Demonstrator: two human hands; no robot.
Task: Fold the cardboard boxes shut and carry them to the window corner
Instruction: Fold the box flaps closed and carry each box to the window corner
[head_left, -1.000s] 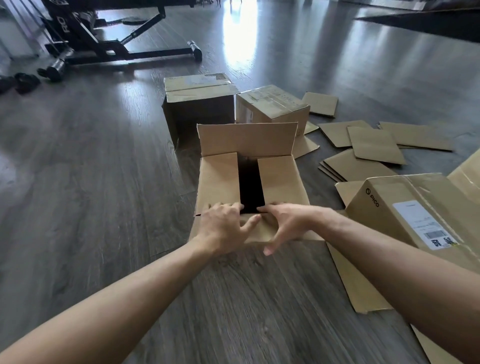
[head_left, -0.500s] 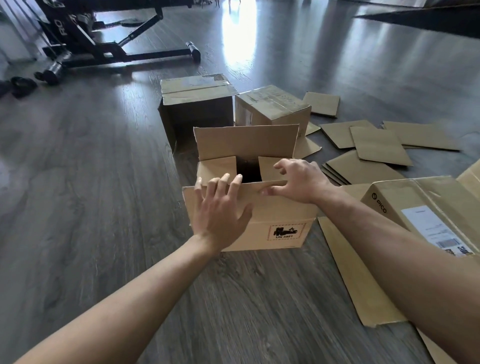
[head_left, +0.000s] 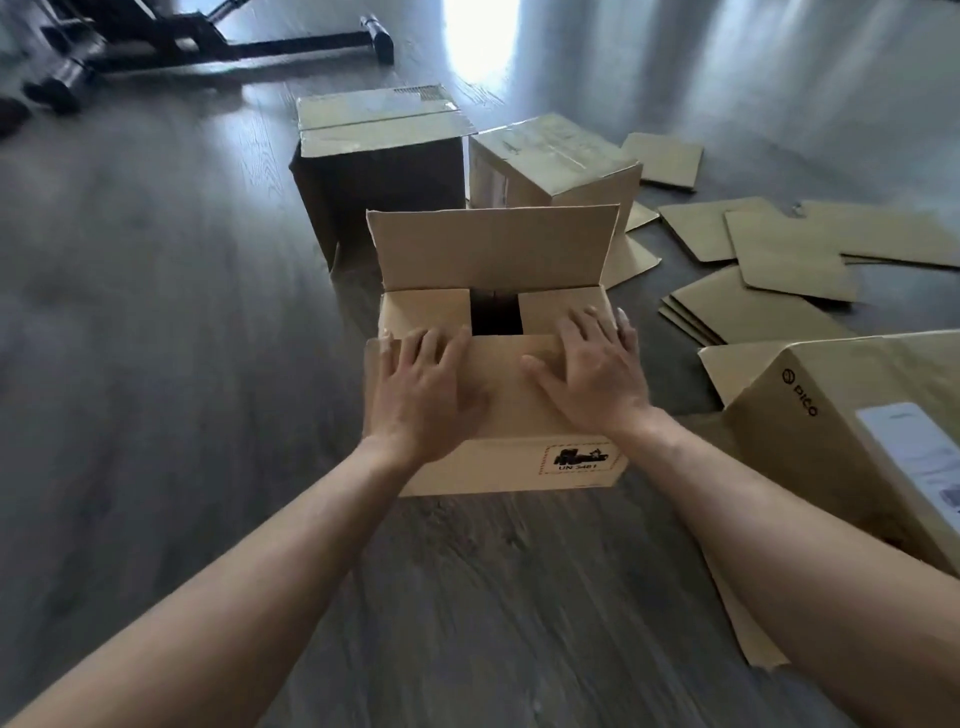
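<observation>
A brown cardboard box (head_left: 514, 462) with a printed label on its front stands on the floor before me. Its two side flaps lie folded in, leaving a dark gap between them. The near flap is folded down over them, and the far flap (head_left: 493, 247) stands upright. My left hand (head_left: 423, 387) lies flat on the near flap's left part with straight fingers. My right hand (head_left: 592, 371) presses flat on its right part, fingertips reaching the right side flap.
Two closed boxes (head_left: 379, 171) (head_left: 556, 161) stand just behind. Flat cardboard sheets (head_left: 789, 260) are strewn to the right. A larger box (head_left: 852, 415) with a white label lies at the right edge. A black metal frame (head_left: 218, 47) sits far left on the wooden floor.
The near flap went from lying outward, to upright, to folded down over the side flaps. Both hands moved up onto the box top and now press the flap flat.
</observation>
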